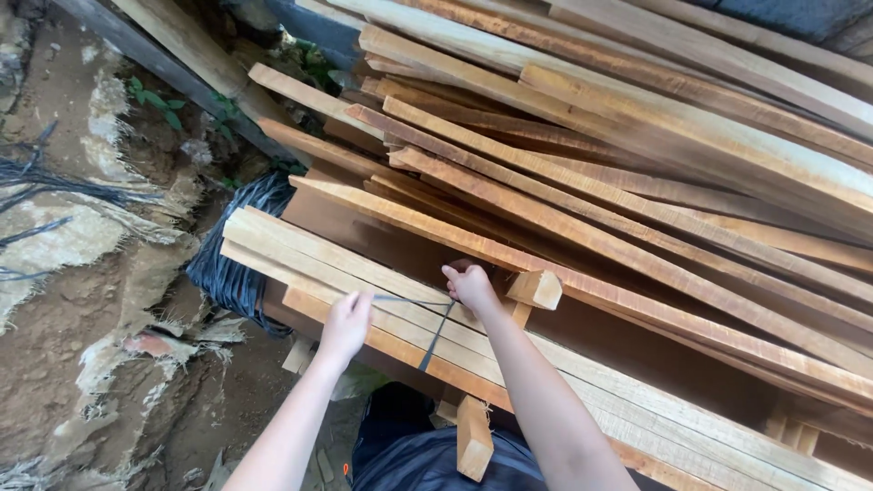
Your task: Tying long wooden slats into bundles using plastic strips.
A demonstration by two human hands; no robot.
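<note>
Head view: left hand [346,320] and right hand [471,285] each pinch the strap [435,335] over planks [382,314]; strap's lower end hidden under them.

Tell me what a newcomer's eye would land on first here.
A big heap of long planks fills the upper right. In front, the left hand and right hand pull a dark strap over a small bundle of pale planks. A bunch of black strips lies left of it, on bare dirt.
</note>
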